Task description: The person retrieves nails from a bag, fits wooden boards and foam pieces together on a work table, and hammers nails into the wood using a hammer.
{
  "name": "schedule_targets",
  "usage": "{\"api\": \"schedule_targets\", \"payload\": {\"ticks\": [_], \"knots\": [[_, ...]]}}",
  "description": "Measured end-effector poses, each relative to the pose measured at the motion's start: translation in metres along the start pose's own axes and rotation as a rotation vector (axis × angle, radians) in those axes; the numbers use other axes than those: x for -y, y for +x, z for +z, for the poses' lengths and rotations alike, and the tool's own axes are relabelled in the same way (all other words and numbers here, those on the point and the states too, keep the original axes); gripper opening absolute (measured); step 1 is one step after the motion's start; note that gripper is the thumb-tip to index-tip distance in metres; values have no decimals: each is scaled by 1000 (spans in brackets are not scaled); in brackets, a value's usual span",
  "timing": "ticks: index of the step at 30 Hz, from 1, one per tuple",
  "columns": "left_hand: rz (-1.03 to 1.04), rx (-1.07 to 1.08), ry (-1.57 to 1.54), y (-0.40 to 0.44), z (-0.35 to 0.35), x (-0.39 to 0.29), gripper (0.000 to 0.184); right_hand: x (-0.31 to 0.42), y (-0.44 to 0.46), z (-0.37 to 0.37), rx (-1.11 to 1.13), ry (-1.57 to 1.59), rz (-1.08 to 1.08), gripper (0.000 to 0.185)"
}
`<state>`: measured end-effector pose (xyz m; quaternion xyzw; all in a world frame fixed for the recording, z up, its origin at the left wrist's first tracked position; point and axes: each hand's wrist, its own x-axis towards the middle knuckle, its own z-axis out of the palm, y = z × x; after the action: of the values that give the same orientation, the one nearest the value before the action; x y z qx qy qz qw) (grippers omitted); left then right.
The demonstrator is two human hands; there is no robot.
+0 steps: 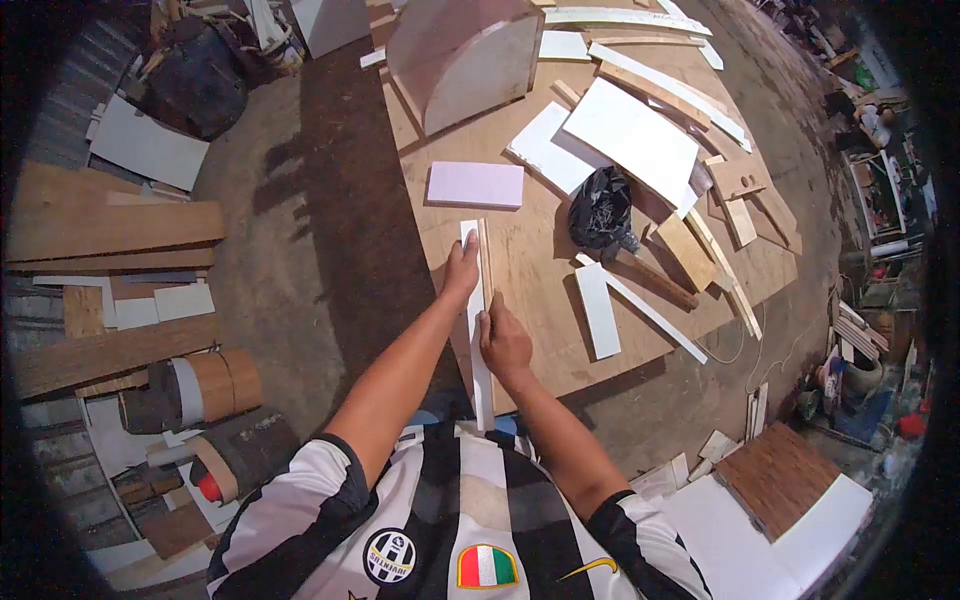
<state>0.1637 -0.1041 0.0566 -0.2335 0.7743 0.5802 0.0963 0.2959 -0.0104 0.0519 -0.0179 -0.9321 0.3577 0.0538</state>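
Note:
A long, narrow white strip runs from the table's left side towards my body, with a thin bare-wood strip along its right side. My left hand is closed on the white strip near its far end, thumb on top. Nearer to me, my right hand has its fingers curled at the right edge of the two strips; its fingertips are partly hidden. Just beyond the far end lies a pale pink rectangular block.
The plywood table carries a curved-sided box, white panels, a black plastic bag of small pieces and a short white board. Boards are stacked at left; brown and white panels lie at lower right.

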Motion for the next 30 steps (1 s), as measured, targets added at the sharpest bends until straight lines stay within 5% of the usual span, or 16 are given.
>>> {"api": "schedule_targets", "payload": {"ticks": [8, 10, 30], "knots": [[47, -6, 84, 2, -3, -2, 71, 2, 0, -3, -36, 14, -39, 54], [-72, 97, 145, 3, -7, -6, 83, 5, 2, -7, 13, -2, -11, 53], [58, 45, -26, 28, 8, 30, 73, 10, 2, -19, 137, 170, 21, 63]]}}
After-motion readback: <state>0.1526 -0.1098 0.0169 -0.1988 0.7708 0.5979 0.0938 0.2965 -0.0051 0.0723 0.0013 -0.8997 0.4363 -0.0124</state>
